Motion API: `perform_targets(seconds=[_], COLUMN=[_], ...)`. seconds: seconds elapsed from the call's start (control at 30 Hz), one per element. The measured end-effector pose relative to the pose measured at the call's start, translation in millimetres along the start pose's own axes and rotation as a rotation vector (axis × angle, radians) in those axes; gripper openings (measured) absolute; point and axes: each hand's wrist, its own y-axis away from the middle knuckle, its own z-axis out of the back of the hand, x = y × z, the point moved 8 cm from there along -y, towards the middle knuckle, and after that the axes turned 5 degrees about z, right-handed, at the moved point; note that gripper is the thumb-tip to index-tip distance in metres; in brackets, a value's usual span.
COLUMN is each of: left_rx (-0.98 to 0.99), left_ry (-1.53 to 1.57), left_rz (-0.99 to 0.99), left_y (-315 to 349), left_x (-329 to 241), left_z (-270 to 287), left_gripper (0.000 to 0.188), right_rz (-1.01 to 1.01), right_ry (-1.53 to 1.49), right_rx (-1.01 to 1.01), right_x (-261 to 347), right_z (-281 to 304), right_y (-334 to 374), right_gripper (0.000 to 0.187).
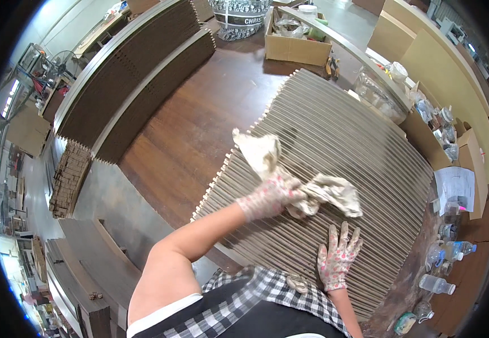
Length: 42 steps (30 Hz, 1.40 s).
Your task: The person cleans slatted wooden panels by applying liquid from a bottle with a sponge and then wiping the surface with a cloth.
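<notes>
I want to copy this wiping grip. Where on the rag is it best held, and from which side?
Grip the rag at its bunched middle, from above, as the left hand does. Both loose ends flop outward over the slats, so the middle gives most control. The right hand rests flat.

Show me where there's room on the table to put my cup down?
The bare brown tabletop is free between the ribbed slats and the stacked boards, up to the cardboard box. The right edge is crowded with bottles. The left hand holds a rag on the slats; the right hand lies flat.
</notes>
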Motion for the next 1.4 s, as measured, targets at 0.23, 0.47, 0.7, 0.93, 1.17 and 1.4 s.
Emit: perform_targets(seconds=[0.23,0.47,0.7,0.93,1.17,1.4], left_rx=[-0.297,-0.154,-0.145,-0.562,-0.08,-0.328], left_ry=[-0.017,0.246,-0.007,-0.26,0.068,-0.183], left_rz=[0.446,0.072,0.376,0.564,0.164,0.45], left_y=[87.0,31.2,76.0,129.7,78.3,123.6], left_x=[162.3,-25.9,51.6,91.1,-104.4,44.0], left_z=[107.9,39.7,55.1,142.5,-25.5,43.4], left_gripper=[0.04,0.045,0.043,0.028,0.06,0.022], right_rz=[0.036,0.029,0.006,0.089,0.219,0.207], right_ry=[-0.013,0.035,0.079,-0.157,-0.011,-0.073], right_rx=[-0.033,-0.065,-0.072,-0.135,0.208,0.082], right_x=[8.1,6.3,-4.7,18.8,64.9,70.6], right_z=[-0.9,-3.6,-6.6,22.0,-16.1,5.0], right_y=[0.6,2.2,6.4,23.7,84.7,83.4], right_gripper=[0.062,0.062,0.061,0.069,0.102,0.104])
